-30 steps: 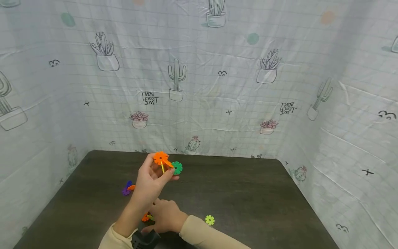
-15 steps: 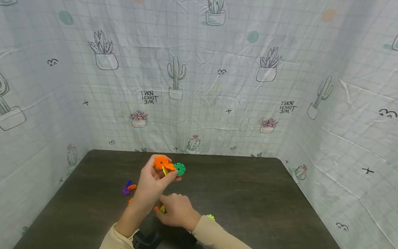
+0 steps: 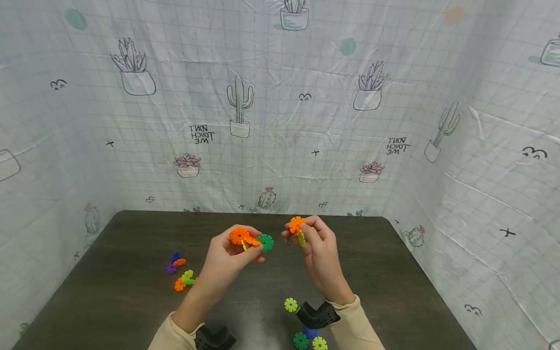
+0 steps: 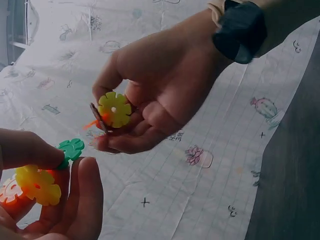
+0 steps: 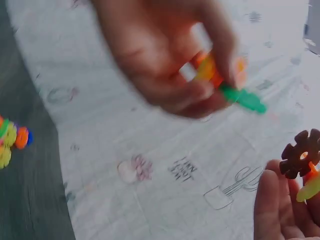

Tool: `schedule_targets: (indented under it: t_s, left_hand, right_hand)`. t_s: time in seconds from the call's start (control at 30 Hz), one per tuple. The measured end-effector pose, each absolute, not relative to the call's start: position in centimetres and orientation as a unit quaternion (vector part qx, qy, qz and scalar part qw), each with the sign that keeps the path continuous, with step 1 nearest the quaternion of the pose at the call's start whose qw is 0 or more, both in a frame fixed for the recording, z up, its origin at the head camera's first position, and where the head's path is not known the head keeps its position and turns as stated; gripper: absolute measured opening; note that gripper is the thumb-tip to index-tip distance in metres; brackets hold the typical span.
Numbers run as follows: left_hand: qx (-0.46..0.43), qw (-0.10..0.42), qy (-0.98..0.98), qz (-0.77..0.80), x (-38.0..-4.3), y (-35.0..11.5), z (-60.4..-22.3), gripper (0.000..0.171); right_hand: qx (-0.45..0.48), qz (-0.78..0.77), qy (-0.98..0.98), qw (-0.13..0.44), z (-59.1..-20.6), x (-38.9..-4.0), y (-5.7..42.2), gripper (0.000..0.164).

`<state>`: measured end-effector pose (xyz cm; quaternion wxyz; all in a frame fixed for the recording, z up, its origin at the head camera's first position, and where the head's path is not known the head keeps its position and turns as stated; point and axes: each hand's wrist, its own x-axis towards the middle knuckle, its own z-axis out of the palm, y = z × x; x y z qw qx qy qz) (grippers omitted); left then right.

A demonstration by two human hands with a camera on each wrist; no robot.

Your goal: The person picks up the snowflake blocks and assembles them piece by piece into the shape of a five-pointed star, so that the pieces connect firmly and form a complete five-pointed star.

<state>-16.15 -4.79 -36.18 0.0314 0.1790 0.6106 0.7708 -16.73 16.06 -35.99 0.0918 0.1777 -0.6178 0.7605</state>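
My left hand pinches a joined cluster of notched plastic discs above the table. It shows an orange disc, a green disc and a yellow disc. To its right, my right hand is raised at about the same height and pinches another joined piece. That piece has an orange disc and a yellow disc; a dark brown disc shows in the right wrist view. The two clusters are apart. Fingers hide how the discs slot together.
On the dark table, a purple, blue and orange cluster lies at left, with an orange, yellow and green cluster nearer. Near the right forearm lie a yellow-green disc, a green disc and others. Patterned cloth surrounds the table.
The right hand has lifted from the table beside the left forearm and swung up and right, carrying the orange and yellow piece. The left hand has shifted slightly right with its cluster.
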Motion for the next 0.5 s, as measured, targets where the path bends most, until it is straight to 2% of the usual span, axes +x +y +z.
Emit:
schedule_targets:
  t_s: [0.13, 0.27, 0.5]
  left_hand:
    - [0.174, 0.050, 0.607, 0.774, -16.1, -4.0, -36.3, 0.027]
    - [0.178, 0.053, 0.602, 0.777, -16.1, -3.5, -36.2, 0.027]
    - [0.177, 0.047, 0.600, 0.779, -16.1, -3.2, -35.9, 0.026]
  right_hand:
    - [0.171, 0.780, -0.590, 0.119, -35.7, -16.1, 16.3, 0.011]
    - [0.174, 0.771, -0.594, 0.151, -35.9, -15.8, 16.2, 0.012]
    - [0.172, 0.751, -0.614, 0.175, -36.1, -15.6, 16.3, 0.012]
